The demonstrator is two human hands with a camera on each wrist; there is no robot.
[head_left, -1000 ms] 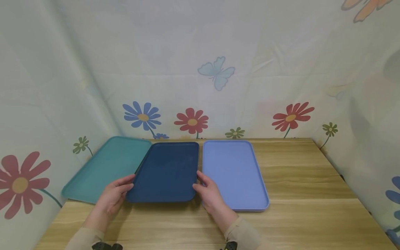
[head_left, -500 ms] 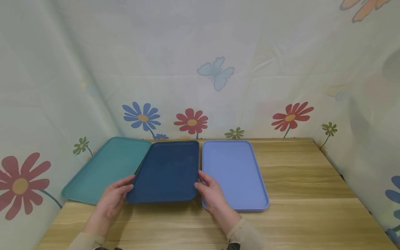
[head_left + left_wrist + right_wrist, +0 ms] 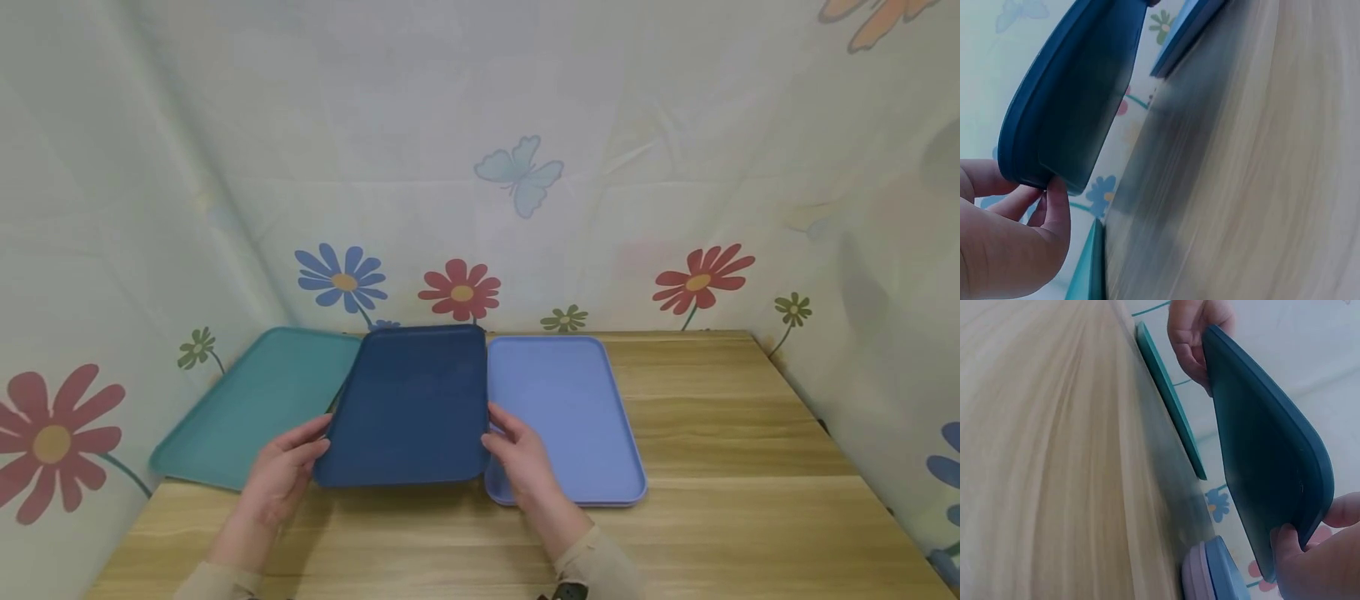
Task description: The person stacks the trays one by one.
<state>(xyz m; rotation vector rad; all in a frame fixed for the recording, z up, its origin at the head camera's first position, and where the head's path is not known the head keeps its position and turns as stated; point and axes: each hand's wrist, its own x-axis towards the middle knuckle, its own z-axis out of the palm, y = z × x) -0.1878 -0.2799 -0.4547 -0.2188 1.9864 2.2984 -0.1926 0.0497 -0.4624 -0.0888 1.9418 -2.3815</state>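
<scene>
A dark blue tray (image 3: 412,408) is held level between both hands, raised off the wooden table. My left hand (image 3: 281,467) grips its left edge near the front corner. My right hand (image 3: 528,462) grips the opposite edge. In the left wrist view, fingers curl under the tray's underside (image 3: 1085,119) while it hangs over the wood. The right wrist view shows the tray (image 3: 1254,456) from below, with fingers beneath its rim. On the left lies a teal tray (image 3: 262,400), and a periwinkle tray (image 3: 562,408) lies on the right, partly behind the right hand.
At least one more tray sits under the periwinkle one, seen as a lilac edge (image 3: 1195,575) in the right wrist view. The wooden table (image 3: 720,433) stretches to the right. A flower-printed cloth (image 3: 637,167) hangs behind and at both sides.
Both hands have lifted the dark blue tray higher and shifted it slightly right, so its far edge now stands above the table's back edge. The teal and periwinkle trays have stayed put.
</scene>
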